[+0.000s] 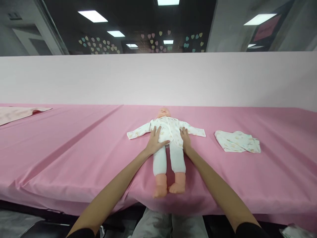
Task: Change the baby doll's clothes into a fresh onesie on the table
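A baby doll (163, 112) lies on its back with its head toward the wall and its bare feet near the table's front edge. It wears a white patterned long-sleeved top (169, 127), both sleeves spread out sideways, and its legs are white down to the shins. My left hand (156, 141) rests with fingers spread on the left side of the top, thumb across the lower hem. Along the right side of the top lies my right hand (185, 138), fingers stretched out and touching the cloth; its thumb is not clearly seen.
Folded white patterned clothing (237, 141) lies to the right on the pink sheet (94, 142). A pale pink cloth (19, 114) is at the far left. Behind the table stands a low white wall (158, 79) with dark glass (148, 23) above it.
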A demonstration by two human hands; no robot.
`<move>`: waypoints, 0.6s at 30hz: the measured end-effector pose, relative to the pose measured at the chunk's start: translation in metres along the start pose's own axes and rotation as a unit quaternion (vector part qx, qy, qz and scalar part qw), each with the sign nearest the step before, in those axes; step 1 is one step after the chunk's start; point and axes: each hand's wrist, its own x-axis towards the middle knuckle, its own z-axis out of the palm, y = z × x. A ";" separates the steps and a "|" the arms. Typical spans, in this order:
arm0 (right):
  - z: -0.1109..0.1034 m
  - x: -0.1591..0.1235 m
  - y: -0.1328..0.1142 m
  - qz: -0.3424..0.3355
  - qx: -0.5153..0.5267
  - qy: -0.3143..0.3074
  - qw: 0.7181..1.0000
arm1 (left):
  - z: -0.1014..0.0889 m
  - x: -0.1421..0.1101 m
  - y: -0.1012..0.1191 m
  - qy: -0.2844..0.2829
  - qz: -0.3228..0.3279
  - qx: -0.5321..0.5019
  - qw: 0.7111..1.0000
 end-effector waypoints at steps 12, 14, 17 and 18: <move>-0.026 -0.007 -0.030 0.037 0.229 0.102 0.967 | -0.003 0.020 -0.009 -0.017 0.101 -0.004 0.995; -0.026 -0.015 -0.045 0.016 0.132 0.071 0.989 | 0.000 0.020 -0.008 0.018 0.125 0.034 0.991; -0.028 -0.027 -0.061 0.031 0.008 0.035 0.999 | 0.004 0.015 -0.001 0.046 0.173 0.108 0.978; -0.029 -0.028 -0.063 0.030 -0.011 0.029 0.999 | 0.005 0.013 0.003 0.048 0.185 0.124 0.974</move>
